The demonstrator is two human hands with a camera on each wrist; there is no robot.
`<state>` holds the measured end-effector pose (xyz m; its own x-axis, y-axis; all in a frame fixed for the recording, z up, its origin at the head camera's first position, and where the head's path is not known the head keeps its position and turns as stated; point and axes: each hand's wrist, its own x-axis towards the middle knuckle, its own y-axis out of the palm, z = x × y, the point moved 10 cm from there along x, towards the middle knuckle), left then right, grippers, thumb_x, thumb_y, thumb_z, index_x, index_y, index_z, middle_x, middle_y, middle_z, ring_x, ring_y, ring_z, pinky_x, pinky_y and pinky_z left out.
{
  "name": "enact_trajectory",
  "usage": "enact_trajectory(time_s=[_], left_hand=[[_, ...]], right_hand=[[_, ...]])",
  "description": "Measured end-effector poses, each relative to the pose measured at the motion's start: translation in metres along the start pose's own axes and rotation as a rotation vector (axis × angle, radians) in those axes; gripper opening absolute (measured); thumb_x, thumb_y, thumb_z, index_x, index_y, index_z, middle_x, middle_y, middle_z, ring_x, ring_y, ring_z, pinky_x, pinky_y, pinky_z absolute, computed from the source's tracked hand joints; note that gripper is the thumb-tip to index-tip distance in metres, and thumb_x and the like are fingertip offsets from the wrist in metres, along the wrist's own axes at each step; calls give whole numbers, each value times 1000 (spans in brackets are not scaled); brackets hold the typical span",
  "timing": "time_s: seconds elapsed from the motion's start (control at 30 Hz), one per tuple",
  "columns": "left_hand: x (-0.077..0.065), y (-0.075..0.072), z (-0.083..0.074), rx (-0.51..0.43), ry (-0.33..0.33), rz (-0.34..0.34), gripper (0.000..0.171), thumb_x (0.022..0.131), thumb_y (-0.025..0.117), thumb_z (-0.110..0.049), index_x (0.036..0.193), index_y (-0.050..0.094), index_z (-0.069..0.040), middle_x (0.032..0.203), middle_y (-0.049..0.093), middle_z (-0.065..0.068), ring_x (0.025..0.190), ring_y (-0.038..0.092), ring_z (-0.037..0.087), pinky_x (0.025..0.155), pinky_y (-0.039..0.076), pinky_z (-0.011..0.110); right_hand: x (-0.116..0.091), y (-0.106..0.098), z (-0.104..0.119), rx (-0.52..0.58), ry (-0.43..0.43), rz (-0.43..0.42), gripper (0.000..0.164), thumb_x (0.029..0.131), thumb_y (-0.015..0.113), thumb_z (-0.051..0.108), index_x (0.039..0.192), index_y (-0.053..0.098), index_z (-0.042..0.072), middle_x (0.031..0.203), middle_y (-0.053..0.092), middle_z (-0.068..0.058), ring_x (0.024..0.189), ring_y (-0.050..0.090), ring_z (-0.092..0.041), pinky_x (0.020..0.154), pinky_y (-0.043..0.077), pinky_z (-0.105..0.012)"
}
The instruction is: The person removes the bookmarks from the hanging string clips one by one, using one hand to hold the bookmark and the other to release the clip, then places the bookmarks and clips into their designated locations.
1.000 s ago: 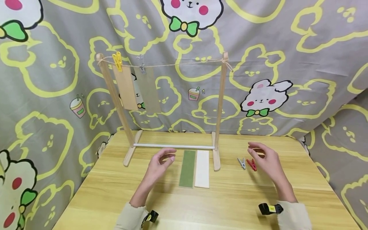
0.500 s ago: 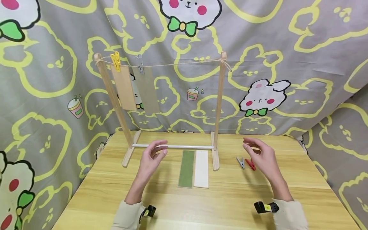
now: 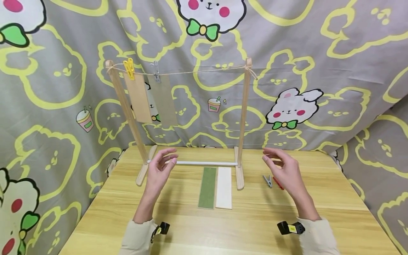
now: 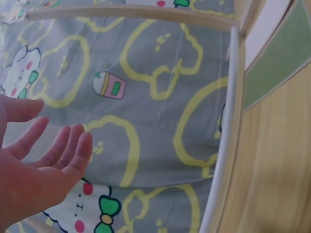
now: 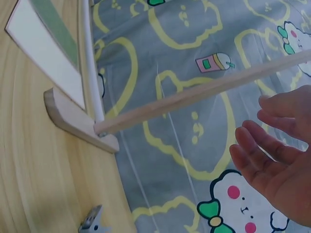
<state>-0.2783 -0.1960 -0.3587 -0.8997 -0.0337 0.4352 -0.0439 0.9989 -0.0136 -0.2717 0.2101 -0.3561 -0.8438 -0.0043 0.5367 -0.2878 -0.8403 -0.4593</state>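
Note:
My left hand (image 3: 160, 170) hovers in front of the rack's left foot, fingers loosely bent and holding nothing; its palm and fingers also show in the left wrist view. Equally bare, my right hand (image 3: 285, 171) hangs above a grey clothespin (image 3: 268, 181) and a red clothespin (image 3: 278, 183), partly covering the red one. Between the hands, a green strip (image 3: 207, 187) and a white strip (image 3: 224, 187) lie side by side on the table. On the string (image 3: 197, 72), a yellow clothespin (image 3: 129, 69) holds a tan strip (image 3: 139, 99) and a grey clothespin (image 3: 156, 72) holds a grey-green strip (image 3: 164, 101).
The string spans a wooden left post (image 3: 125, 109) and right post (image 3: 244, 113), joined low down by a white rod (image 3: 204, 163). Patterned grey curtain (image 3: 350, 81) hangs behind and beside the wooden table (image 3: 255, 226).
My left hand has drifted left and slightly up, away from the green strip. The right hand has shifted left and up a little. The strips and clothespins stay where they were.

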Motion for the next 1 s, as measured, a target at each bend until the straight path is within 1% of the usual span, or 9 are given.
enact_trajectory(time_s=[0.1,0.23,0.4,0.5,0.63,0.73,0.87,0.93,1.0], left_hand=[[5,-2,-6,-7,27,-1,35,96,64,8,131,58,9,133,58,28,116,63,35,95,56,27],[11,-7,-12,-5,48,-7,35,97,65,7,131,58,8,133,57,28,117,61,38,96,55,27],[14,-15,-19,2,77,-34,34,96,66,7,130,60,6,130,61,22,116,61,41,95,56,27],[17,-19,-22,14,93,-46,34,97,66,6,130,60,5,128,63,15,116,62,39,95,56,27],[20,-22,-28,18,114,-60,34,97,65,5,131,59,6,127,64,12,115,63,35,95,56,27],[23,-25,-31,16,128,-80,34,97,65,5,131,58,7,127,64,13,115,64,32,95,55,27],[26,-31,-33,21,145,-117,33,97,64,6,129,58,9,125,63,22,112,65,26,94,55,25],[28,-35,-34,23,156,-136,32,97,65,5,129,58,10,124,62,26,111,65,26,93,55,24],[30,-38,-35,27,165,-154,31,98,65,4,128,59,9,123,63,26,111,65,28,92,55,23]], right_hand=[[2,2,4,19,-9,-5,30,97,71,7,128,70,7,117,71,-9,101,62,-1,86,50,-8],[5,2,12,49,-24,-21,34,95,73,2,128,70,9,118,70,-8,102,64,-7,86,51,-9],[12,6,28,67,-51,-25,36,94,74,2,128,70,11,116,69,-5,103,65,-17,87,52,-10],[18,9,39,63,-84,-19,33,94,74,3,127,71,10,114,70,-3,103,65,-17,88,53,-12],[25,12,56,38,-148,-20,30,94,73,3,124,72,8,112,70,-3,100,66,-16,87,55,-17],[31,12,69,12,-195,-31,31,93,75,3,123,72,8,113,70,-3,99,67,-16,86,58,-23],[39,13,87,24,-251,-43,33,92,76,1,124,71,7,115,69,-4,100,69,-20,85,60,-31],[43,14,95,39,-282,-43,33,91,76,0,124,71,7,114,69,-4,100,69,-21,85,60,-34],[47,15,104,51,-313,-39,34,91,75,-1,124,71,6,114,69,-6,100,69,-21,85,61,-37]])
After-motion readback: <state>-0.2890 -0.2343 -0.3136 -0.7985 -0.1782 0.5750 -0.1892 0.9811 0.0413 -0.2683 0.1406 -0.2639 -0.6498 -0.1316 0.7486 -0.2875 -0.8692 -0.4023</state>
